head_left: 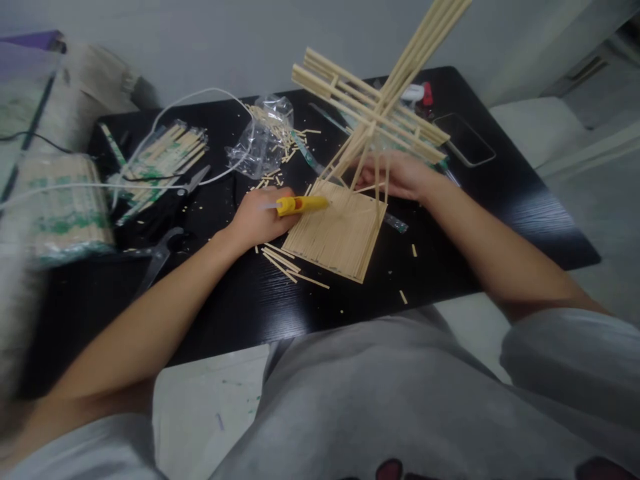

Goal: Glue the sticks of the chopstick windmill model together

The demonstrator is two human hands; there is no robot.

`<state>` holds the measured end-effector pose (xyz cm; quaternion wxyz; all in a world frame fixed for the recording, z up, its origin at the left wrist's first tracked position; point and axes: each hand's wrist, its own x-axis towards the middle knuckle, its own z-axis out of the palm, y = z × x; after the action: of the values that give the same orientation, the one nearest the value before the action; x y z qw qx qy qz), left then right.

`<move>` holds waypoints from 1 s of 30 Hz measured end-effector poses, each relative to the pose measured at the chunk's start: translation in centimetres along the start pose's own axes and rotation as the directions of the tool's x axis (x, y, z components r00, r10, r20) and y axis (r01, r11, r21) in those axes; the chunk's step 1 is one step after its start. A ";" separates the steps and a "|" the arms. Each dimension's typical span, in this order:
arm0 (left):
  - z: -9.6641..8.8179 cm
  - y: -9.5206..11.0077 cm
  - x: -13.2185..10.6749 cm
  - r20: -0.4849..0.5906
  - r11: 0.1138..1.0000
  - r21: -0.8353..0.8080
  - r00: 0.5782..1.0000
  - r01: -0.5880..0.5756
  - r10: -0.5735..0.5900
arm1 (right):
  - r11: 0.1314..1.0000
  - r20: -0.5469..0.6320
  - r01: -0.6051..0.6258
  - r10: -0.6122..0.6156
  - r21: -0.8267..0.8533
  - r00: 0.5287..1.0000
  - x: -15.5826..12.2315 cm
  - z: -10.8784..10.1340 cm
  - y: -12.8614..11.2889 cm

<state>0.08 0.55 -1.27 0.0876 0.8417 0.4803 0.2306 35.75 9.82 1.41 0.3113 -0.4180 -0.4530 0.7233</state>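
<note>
Your left hand (257,220) is closed round the yellow glue gun (300,205). Its nozzle points toward 3 o'clock, so the tip sits where the chopstick frame (370,113) meets the flat stick base (340,237). Your right hand (400,177), at 1 o'clock of that base, curls round the lower uprights and steadies the tilted frame. Scissors (160,250) lie at 9 o'clock of the left hand.

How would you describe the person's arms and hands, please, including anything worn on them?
The left hand and right hand are bare, with no gloves. The forearms are uncovered too, and no watch or bracelet shows at the wrists. A loose, light grey left sleeve and right sleeve cover the upper arms.
</note>
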 end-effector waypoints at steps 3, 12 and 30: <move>0.0 0.0 0.1 -0.012 1.000 0.003 1.000 -0.027 0.027 | 1.000 -0.012 -0.003 0.003 0.003 1.000 0.0 0.1 -0.1; -0.2 0.2 0.1 -0.012 0.999 -0.043 0.999 -0.034 0.033 | 1.000 0.025 0.021 -0.021 0.015 0.999 0.0 0.3 -0.1; -0.1 0.0 0.0 -0.012 0.999 -0.040 0.999 -0.036 0.035 | 1.000 -0.006 0.014 -0.014 0.013 1.000 0.0 0.2 -0.1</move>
<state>0.09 0.55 -1.18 0.0979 0.8469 0.4609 0.2465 35.55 9.77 1.60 0.3202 -0.4150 -0.4503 0.7228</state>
